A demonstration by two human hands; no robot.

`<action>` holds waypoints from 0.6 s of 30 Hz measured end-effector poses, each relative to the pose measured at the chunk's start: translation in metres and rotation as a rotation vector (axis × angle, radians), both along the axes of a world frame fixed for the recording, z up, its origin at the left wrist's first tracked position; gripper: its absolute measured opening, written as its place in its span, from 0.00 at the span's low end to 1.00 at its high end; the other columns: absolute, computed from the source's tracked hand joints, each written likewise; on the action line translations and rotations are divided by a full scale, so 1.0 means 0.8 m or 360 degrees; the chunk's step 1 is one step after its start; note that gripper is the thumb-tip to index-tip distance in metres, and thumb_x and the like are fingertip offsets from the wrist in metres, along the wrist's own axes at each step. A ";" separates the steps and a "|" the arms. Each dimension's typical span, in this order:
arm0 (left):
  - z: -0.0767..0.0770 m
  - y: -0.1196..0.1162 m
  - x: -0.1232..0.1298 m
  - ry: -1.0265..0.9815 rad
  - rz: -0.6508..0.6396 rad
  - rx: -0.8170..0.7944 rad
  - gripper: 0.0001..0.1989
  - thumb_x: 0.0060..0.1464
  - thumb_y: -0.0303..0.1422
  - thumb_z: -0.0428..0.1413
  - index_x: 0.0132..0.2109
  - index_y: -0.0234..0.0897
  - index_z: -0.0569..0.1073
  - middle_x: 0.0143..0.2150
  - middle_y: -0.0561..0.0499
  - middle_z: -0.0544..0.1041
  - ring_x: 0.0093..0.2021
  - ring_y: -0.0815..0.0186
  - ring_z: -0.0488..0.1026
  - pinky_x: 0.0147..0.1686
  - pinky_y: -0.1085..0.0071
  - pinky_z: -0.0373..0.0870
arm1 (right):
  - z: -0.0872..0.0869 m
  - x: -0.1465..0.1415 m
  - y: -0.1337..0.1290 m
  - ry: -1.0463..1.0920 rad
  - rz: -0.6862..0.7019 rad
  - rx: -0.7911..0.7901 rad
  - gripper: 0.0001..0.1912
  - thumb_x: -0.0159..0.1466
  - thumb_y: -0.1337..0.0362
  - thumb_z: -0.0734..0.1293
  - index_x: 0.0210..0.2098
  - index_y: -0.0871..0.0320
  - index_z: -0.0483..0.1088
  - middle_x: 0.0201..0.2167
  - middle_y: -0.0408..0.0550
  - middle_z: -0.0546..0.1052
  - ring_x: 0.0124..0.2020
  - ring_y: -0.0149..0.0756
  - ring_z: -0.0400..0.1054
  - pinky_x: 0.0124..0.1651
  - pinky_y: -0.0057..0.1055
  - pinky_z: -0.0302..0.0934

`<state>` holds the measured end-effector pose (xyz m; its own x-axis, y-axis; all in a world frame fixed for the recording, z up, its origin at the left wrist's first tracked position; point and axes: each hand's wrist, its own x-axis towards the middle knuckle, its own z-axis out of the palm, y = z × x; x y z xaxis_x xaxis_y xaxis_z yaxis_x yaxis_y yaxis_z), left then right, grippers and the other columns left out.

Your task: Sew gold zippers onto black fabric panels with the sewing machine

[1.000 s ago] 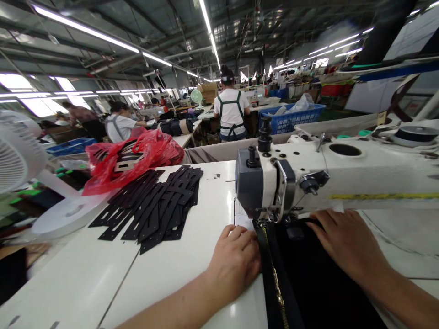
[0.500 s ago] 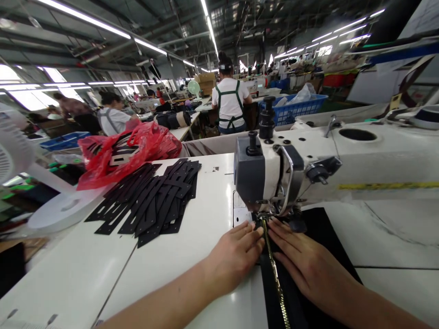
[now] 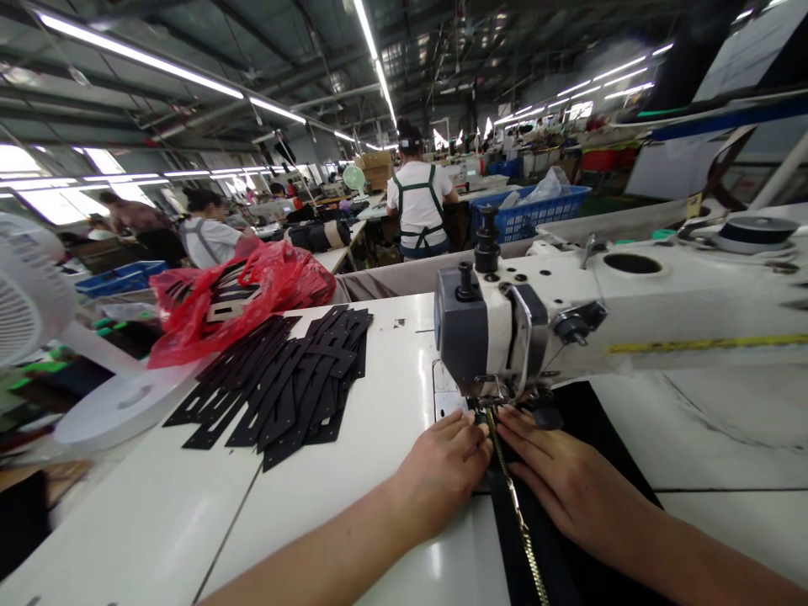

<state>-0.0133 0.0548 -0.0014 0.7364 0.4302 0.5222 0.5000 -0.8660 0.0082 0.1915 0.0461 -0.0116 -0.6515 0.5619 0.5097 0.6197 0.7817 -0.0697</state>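
Observation:
A zipper (image 3: 518,515) with gold metal teeth runs lengthwise over a black fabric piece (image 3: 606,454), up to the presser foot of the sewing machine (image 3: 498,337). Just left of the teeth, my left hand (image 3: 442,467) has its fingers bent and pressed together at the zipper's edge, close to the foot; its fingertips are partly hidden. My right hand (image 3: 561,471) lies flat on the fabric to the right of the teeth, fingers stretched toward the foot. The needle's tip cannot be made out.
Black cut strips with slots (image 3: 284,379) lie piled on the white table (image 3: 316,513) at left. Behind them sits a red plastic bag (image 3: 252,286) of pieces. A white fan (image 3: 107,396) stands far left. Co-workers sit beyond, near a blue basket (image 3: 530,215).
The view has shifted slightly. Both hands stay beside the foot on the fabric and zipper, with little visible movement; a smooth gold link along the zipper shows more clearly now.

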 end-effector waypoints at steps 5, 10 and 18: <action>0.000 0.009 0.002 0.0004 0.0021 -0.0093 0.13 0.63 0.27 0.41 0.42 0.29 0.71 0.35 0.43 0.73 0.41 0.60 0.72 0.46 0.61 0.72 | -0.002 0.004 0.013 0.0041 0.0024 -0.0109 0.20 0.65 0.71 0.55 0.55 0.65 0.63 0.53 0.57 0.69 0.54 0.38 0.64 0.55 0.38 0.62; -0.001 0.003 -0.002 -0.0061 0.0075 -0.0322 0.11 0.58 0.26 0.45 0.45 0.30 0.70 0.39 0.41 0.72 0.43 0.59 0.71 0.46 0.59 0.72 | 0.025 0.004 -0.005 -0.0042 -0.0011 -0.0398 0.20 0.60 0.69 0.60 0.53 0.61 0.64 0.55 0.56 0.66 0.56 0.42 0.60 0.56 0.43 0.59; -0.005 -0.012 -0.008 -0.0158 0.0103 -0.0556 0.20 0.49 0.25 0.49 0.51 0.31 0.67 0.49 0.39 0.69 0.56 0.55 0.64 0.55 0.55 0.64 | 0.030 -0.025 -0.035 0.0135 -0.0274 -0.0540 0.12 0.50 0.72 0.63 0.35 0.61 0.68 0.41 0.54 0.69 0.43 0.46 0.63 0.48 0.49 0.60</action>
